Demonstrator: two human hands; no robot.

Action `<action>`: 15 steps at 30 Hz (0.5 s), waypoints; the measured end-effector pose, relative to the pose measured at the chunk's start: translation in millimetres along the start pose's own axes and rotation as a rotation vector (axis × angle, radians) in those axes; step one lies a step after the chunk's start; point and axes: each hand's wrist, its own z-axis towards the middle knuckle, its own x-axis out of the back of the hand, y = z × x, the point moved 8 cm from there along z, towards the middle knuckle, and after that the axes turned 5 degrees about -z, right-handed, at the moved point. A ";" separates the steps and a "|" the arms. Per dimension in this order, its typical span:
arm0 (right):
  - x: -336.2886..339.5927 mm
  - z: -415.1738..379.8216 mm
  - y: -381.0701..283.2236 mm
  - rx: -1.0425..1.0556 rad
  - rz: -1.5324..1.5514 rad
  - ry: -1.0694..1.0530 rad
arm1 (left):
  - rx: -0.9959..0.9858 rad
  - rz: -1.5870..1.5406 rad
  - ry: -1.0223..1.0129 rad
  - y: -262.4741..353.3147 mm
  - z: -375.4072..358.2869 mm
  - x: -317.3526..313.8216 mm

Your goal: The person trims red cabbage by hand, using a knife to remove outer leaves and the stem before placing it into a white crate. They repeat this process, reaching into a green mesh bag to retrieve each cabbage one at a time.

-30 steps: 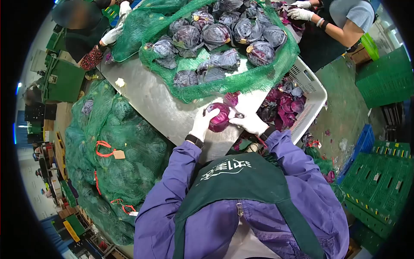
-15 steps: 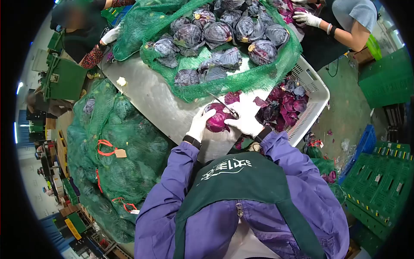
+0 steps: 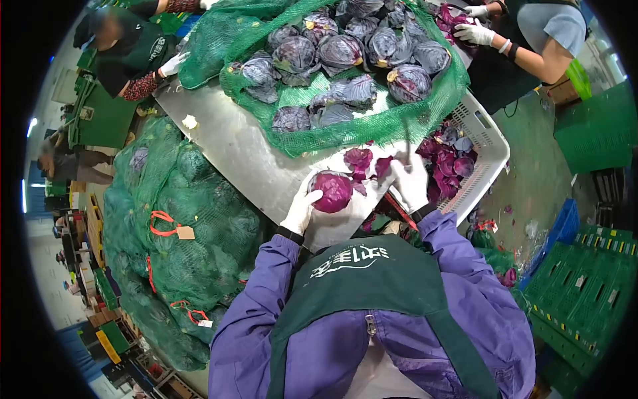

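Your left hand [image 3: 300,207] is pinching a cabbage [image 3: 332,191]; your right hand [image 3: 410,186], fingers too blurred to tell, is hovering right beside leaves [image 3: 383,165].

Left hand [image 3: 300,209] cupped, right hand [image 3: 409,185] apart

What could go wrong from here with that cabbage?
The cabbage, held by the left hand alone, could slip. The knife, blurred in the right hand, points towards the green net and might snag it. Loose leaves near the table's edge may fall off.
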 end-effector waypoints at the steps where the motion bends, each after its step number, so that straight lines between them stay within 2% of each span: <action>1: -19.9 -7.4 -9.6 0.004 -0.091 -0.179 | -0.036 0.138 -0.003 -0.6 -3.5 -0.3; 2: -43.0 -17.5 -7.0 -0.054 0.046 -0.360 | -0.076 0.275 -0.006 0.9 -6.3 -1.3; 4: -69.7 -41.4 -27.8 -0.003 0.284 -0.395 | -0.066 0.347 -0.079 2.9 -15.0 -16.3; 5: -71.6 -44.2 -24.7 -0.004 0.286 -0.396 | -0.081 0.375 -0.094 4.2 -21.5 -31.2; 7: -86.8 -51.6 -14.0 -0.020 -0.007 -0.527 | -0.174 0.521 -0.066 -2.8 -25.5 -29.1; 10: -79.7 -45.7 -35.6 -0.021 -0.121 -0.582 | -0.206 0.659 0.028 0.2 -26.6 -28.1; 11: -86.8 -39.5 -20.7 0.027 -0.072 -0.569 | -0.206 0.622 0.031 -0.2 -26.3 -30.4; 12: -90.2 -31.7 -14.2 -0.042 0.012 -0.535 | -0.210 0.621 0.029 -0.4 -26.4 -32.5; 14: -84.5 -19.4 -9.3 -0.202 0.154 -0.512 | -0.293 0.680 -0.113 -0.3 -30.3 -49.2; 15: -62.9 -18.5 -44.9 -0.370 0.272 -0.421 | -0.273 0.626 -0.108 -0.2 -33.1 -56.1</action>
